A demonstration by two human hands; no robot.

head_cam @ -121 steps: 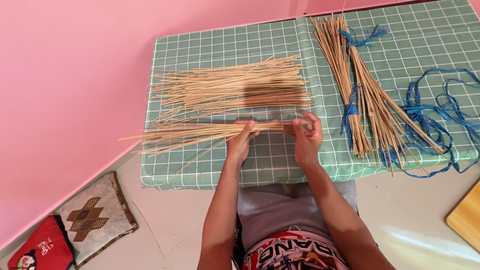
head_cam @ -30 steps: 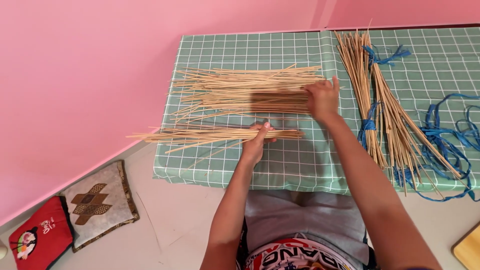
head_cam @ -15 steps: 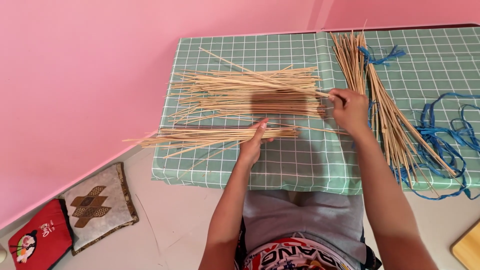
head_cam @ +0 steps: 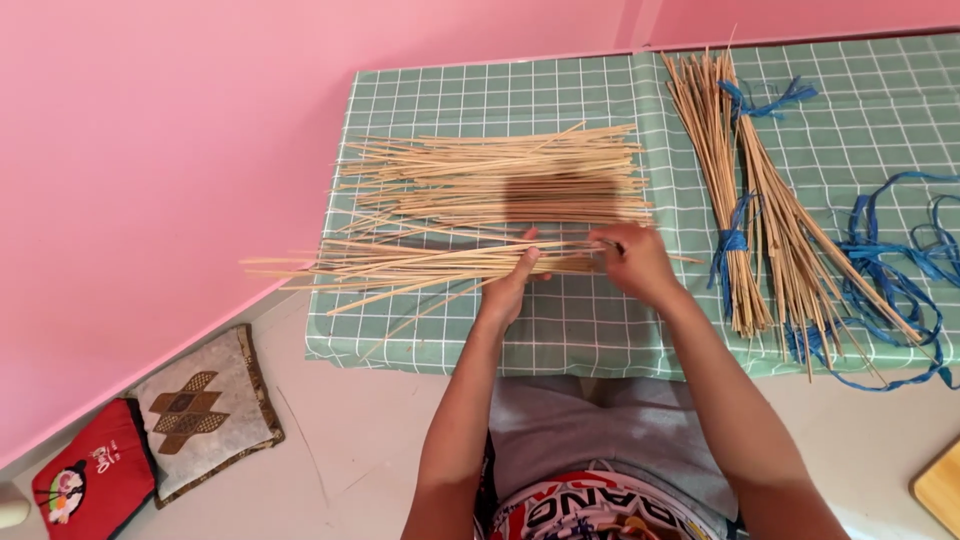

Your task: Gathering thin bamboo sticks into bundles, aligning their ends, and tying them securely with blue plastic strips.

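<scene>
A near bundle of thin bamboo sticks [head_cam: 400, 265] lies across the green checked table [head_cam: 600, 330], its left ends sticking out past the table edge. My left hand [head_cam: 515, 280] is closed around this bundle near its right part. My right hand [head_cam: 635, 262] grips the bundle's right end, fingers curled on the sticks. Behind it lies a larger loose heap of the same sticks [head_cam: 500, 180], spread flat and untouched.
Two stick bundles tied with blue string [head_cam: 740, 200] lie at the right, beside loose blue string [head_cam: 900, 270]. A pink wall runs along the left. On the floor lie a patterned cushion [head_cam: 205, 415] and a red pouch [head_cam: 90, 480]. A wooden board corner [head_cam: 940, 490] shows bottom right.
My right hand reached up to the far heap, took sticks from it, and has come back down to the near bundle's right end. My left hand stayed on the near bundle.
</scene>
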